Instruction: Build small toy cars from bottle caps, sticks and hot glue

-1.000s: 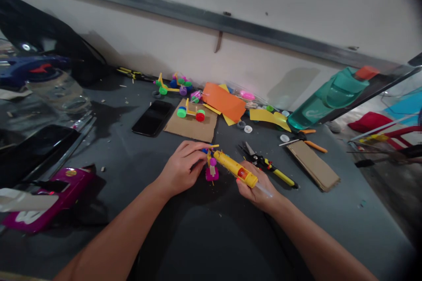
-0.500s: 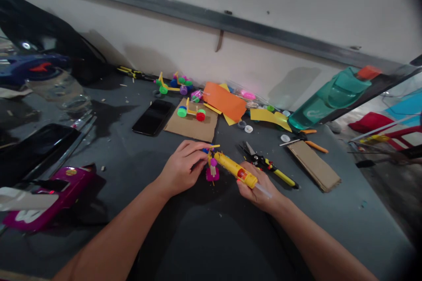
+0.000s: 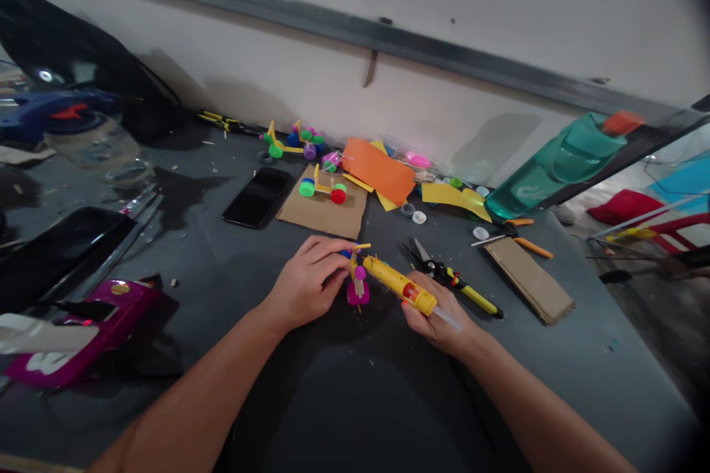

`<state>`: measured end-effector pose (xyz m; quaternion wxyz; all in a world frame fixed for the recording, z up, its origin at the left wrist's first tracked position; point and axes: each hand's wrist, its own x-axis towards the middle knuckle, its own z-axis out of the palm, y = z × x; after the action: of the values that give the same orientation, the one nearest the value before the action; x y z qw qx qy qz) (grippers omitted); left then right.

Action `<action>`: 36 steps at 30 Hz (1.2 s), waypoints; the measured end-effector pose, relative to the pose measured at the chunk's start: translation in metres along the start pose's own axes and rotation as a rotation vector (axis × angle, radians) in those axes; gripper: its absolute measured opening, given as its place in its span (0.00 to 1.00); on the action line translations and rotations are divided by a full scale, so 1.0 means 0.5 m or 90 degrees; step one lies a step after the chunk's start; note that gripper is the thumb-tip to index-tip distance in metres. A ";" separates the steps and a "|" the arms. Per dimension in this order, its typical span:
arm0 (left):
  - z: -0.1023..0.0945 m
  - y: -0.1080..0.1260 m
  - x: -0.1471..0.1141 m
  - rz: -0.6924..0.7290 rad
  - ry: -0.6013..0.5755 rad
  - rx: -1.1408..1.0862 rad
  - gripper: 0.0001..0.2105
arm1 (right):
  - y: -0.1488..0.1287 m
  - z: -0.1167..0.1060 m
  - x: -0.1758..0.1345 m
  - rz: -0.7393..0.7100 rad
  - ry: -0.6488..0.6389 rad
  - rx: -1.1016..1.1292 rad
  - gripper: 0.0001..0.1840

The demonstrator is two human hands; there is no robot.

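Note:
In the head view, my right hand (image 3: 444, 314) is wrapped round a yellow glue gun (image 3: 396, 282) with a clear glue stick jutting from its back end. The gun points up and left at a small toy vehicle (image 3: 359, 291) with pink, blue and yellow parts. My left hand (image 3: 310, 277) has its fingers closed on the far left side of that toy. Its fingertips partly hide the toy's blue part. A narrow gap shows between the gun's tip and the toy.
Snips (image 3: 452, 277) lie right of the glue gun. Beyond are a cardboard piece (image 3: 327, 220) bearing another toy vehicle (image 3: 322, 191), a phone (image 3: 259, 196), orange paper (image 3: 378, 171), a teal bottle (image 3: 555, 166) and folded cardboard (image 3: 529, 279). A magenta power strip (image 3: 130, 308) lies left.
The glue gun and my right hand have shifted slightly right and down, so the tip has drawn back from the toy. My left hand keeps its hold in the same place.

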<state>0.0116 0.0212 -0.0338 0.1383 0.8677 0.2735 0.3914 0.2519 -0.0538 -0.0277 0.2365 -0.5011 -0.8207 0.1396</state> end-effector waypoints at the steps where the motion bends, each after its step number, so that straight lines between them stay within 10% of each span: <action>1: 0.000 0.000 0.000 -0.001 0.000 0.000 0.06 | -0.001 0.000 0.000 0.001 0.001 0.000 0.02; 14: 0.002 0.001 0.000 -0.007 0.013 -0.005 0.05 | -0.002 -0.003 -0.005 -0.003 0.051 0.038 0.04; 24: 0.000 -0.001 0.000 0.005 0.017 0.001 0.06 | -0.050 -0.020 0.005 0.213 0.099 0.758 0.22; 36: 0.005 -0.002 0.002 -0.004 0.049 0.041 0.05 | -0.016 -0.183 -0.094 0.281 0.440 0.518 0.23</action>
<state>0.0135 0.0225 -0.0353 0.1014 0.8550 0.2938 0.4151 0.3126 -0.0999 0.0422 0.6301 -0.5456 -0.4517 0.3183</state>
